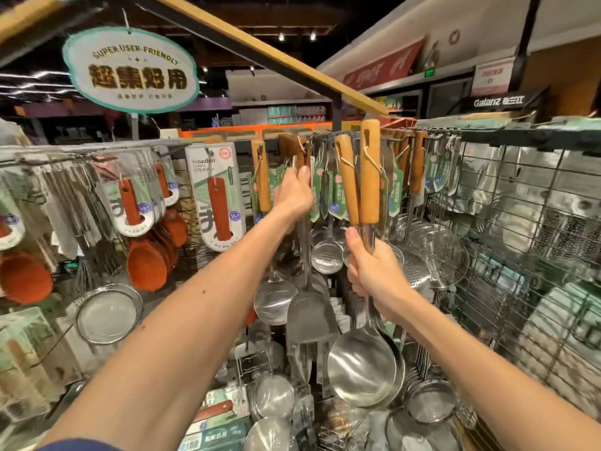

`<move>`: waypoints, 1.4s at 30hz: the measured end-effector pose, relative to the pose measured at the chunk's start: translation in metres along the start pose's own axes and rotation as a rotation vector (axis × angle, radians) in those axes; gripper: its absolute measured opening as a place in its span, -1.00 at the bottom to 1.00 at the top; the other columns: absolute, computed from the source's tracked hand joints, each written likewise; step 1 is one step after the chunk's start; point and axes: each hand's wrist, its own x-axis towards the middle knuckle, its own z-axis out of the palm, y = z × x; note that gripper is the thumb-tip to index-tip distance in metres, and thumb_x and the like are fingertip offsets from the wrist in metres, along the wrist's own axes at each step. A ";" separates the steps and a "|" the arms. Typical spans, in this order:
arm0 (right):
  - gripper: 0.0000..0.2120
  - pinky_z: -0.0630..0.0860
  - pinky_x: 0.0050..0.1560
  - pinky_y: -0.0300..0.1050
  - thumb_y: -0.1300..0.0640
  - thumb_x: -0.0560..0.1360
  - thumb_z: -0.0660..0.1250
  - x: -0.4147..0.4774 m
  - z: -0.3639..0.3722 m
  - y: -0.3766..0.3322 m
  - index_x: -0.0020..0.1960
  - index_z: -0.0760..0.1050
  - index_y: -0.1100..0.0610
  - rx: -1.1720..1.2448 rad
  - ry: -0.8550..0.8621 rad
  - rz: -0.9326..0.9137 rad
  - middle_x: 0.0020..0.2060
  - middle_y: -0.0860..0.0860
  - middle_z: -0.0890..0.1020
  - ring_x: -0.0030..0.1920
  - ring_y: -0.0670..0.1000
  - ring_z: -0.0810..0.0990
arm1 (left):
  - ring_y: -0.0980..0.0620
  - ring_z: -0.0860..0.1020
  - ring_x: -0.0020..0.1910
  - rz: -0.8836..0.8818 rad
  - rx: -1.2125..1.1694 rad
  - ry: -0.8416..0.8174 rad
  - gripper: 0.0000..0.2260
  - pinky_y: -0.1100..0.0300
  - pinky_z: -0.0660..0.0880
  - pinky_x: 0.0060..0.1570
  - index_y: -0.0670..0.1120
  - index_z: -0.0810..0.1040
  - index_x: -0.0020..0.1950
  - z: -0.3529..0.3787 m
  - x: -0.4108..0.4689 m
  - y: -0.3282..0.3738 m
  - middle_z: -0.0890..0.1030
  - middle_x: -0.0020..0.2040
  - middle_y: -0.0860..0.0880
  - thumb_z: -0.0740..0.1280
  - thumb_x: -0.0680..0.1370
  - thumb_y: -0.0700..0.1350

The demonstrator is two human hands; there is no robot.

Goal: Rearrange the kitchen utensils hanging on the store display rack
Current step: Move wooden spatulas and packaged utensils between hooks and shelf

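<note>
my left grip [294, 193] is wrapped round the top of a spatula [310, 317] handle, right up by the hook row of the rack [520, 196]. the spatula hangs straight down, blade below my wrist. my right grip [374, 271] is clenched on the steel shafts of what look like two ladles [361, 366], just beneath their wooden handles [370, 177]. their long axis runs vertical: bowls nested low under the grip, handles standing above it, the taller one poking past the hook row. so the hanging holes lie straight up from the right grip, and any move on or off a hook turns on that lift. the left grip is the nearer one to the hooks. the hooks themselves are buried behind handles and green tags [335, 190], so i cannot tell whether either ladle sits on one. my left fingertips are hidden too.
</note>
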 end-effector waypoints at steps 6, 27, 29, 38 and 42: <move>-0.66 0.20 -0.55 -0.23 -0.34 0.52 0.09 -0.004 0.012 0.004 -0.11 0.22 -0.07 -0.046 0.043 0.081 -0.58 -0.08 0.34 -0.60 -0.12 0.25 | -0.19 0.52 0.23 0.077 0.126 0.030 -0.62 -0.13 0.41 0.32 -0.08 0.37 0.40 -0.001 0.007 -0.008 0.55 0.24 -0.17 -0.01 0.71 0.10; -0.76 0.26 -0.55 -0.24 -0.06 0.60 0.22 -0.034 0.021 -0.007 -0.05 0.38 0.12 0.042 -0.065 -0.060 -0.48 -0.08 0.37 -0.53 -0.12 0.30 | -0.10 0.56 0.29 -0.079 -0.307 -0.405 -0.14 -0.07 0.53 0.23 -0.06 0.53 0.35 -0.040 -0.127 0.000 0.62 0.28 -0.14 -0.05 0.41 0.53; -0.75 0.28 -0.57 -0.25 -0.06 0.58 0.23 -0.039 0.027 -0.008 -0.06 0.43 0.13 0.046 -0.098 -0.053 -0.50 -0.09 0.40 -0.54 -0.11 0.31 | -0.02 0.64 0.11 -0.058 -0.442 -0.405 -0.22 0.04 0.58 0.07 -0.05 0.58 0.26 -0.042 -0.147 -0.001 0.71 0.05 -0.06 0.00 0.40 0.49; -0.67 0.30 -0.59 -0.24 -0.10 0.65 0.11 -0.069 0.060 0.001 -0.12 0.38 0.14 0.031 -0.205 -0.007 -0.53 -0.06 0.38 -0.58 -0.09 0.31 | 0.24 0.64 -0.28 0.079 -0.385 0.002 -0.78 0.29 0.59 -0.32 0.00 0.49 0.15 -0.039 -0.179 -0.022 0.67 -0.12 0.09 0.20 0.66 0.10; -0.54 0.51 -0.47 -0.07 -0.17 0.64 0.05 -0.079 0.068 0.011 0.01 0.42 0.24 0.006 -0.195 0.004 -0.45 0.03 0.45 -0.49 0.02 0.43 | 0.01 0.62 -0.41 0.059 -0.299 0.021 -0.75 0.08 0.56 -0.44 0.03 0.45 0.07 -0.038 -0.189 -0.032 0.67 -0.20 -0.02 0.16 0.65 0.18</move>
